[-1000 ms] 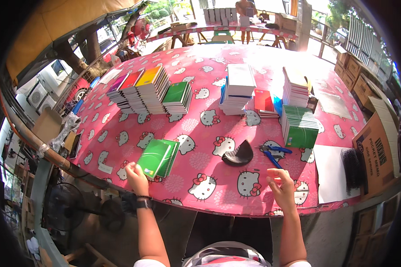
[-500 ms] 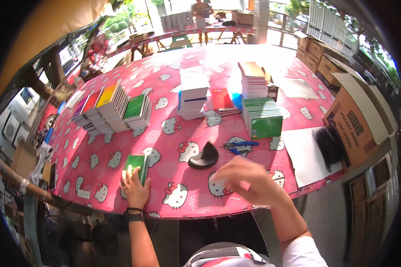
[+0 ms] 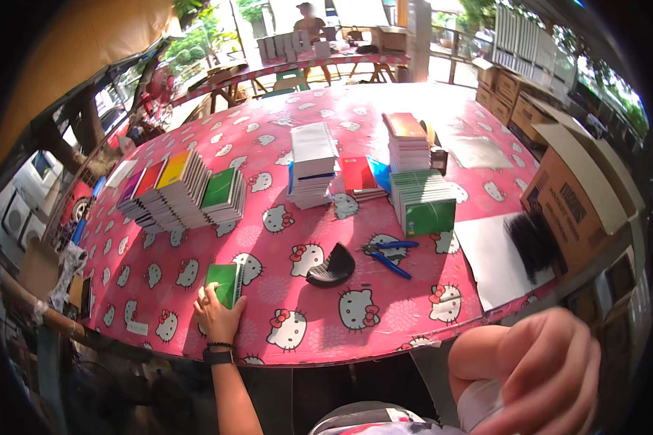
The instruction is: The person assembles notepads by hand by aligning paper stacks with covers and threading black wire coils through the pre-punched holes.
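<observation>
My left hand (image 3: 220,313) grips a small green spiral notebook (image 3: 223,283) on the table near its front edge, fingers over the cover and thumb along the coil side. Raised off the front right edge, close to the camera, is my right hand (image 3: 540,373). Its fingers are curled closed and slightly blurred; what they hold, if anything, is hidden. Between the hands and farther in lie a black half-round piece with a ridged side (image 3: 331,267) and blue-handled pliers (image 3: 393,257).
Stacked notebooks (image 3: 170,192) stand at left, a white-topped stack (image 3: 313,163) in the middle, green ones (image 3: 424,206) at right. Black wire coils (image 3: 530,246) lie on a white sheet (image 3: 486,261) beside an open carton (image 3: 580,196). A person (image 3: 310,25) is at a far table.
My right hand has swung from over the table near the pliers to the lower right, toward the camera. My left hand stays on the green notebook. The view has tilted slightly.
</observation>
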Demonstrator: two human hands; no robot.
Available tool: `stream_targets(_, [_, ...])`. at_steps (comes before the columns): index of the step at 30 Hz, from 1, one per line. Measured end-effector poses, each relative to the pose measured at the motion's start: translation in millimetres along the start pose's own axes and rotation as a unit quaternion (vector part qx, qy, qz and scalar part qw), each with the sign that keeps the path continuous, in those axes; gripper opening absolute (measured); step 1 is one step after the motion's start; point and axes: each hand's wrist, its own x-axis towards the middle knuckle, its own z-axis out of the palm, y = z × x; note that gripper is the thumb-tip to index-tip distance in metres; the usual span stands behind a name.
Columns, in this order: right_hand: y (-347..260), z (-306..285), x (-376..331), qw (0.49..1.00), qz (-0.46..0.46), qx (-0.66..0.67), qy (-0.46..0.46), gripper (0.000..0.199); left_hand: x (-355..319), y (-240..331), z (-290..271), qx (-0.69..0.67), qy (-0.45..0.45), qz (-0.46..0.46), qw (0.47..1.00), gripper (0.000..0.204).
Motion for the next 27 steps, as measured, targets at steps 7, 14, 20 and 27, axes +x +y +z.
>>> stream_targets(7, [196.6,-25.6,-121.0,0.852,0.300,-0.261,-0.339,0.042,2.8,21.8,-4.9,-0.034,0.022,-0.008,0.999,0.068])
stream_targets(14, [238.8,-32.7,-173.7,0.823,0.302,-0.310,-0.368,0.041,-28.8,58.9,-30.5,-0.178,0.107,0.041,0.977,0.030])
stream_targets(20, [222.0,-28.8,-114.1,0.884,0.298,-0.221,-0.285,0.025,-36.1,124.2,-73.6,-0.329,0.062,0.139,0.932,0.033])
stream_targets(27, [65.6,77.9,-98.1,0.876,0.181,-0.020,-0.446,0.021,-54.0,175.0,-57.5,-0.589,-0.145,0.091,0.789,0.035])
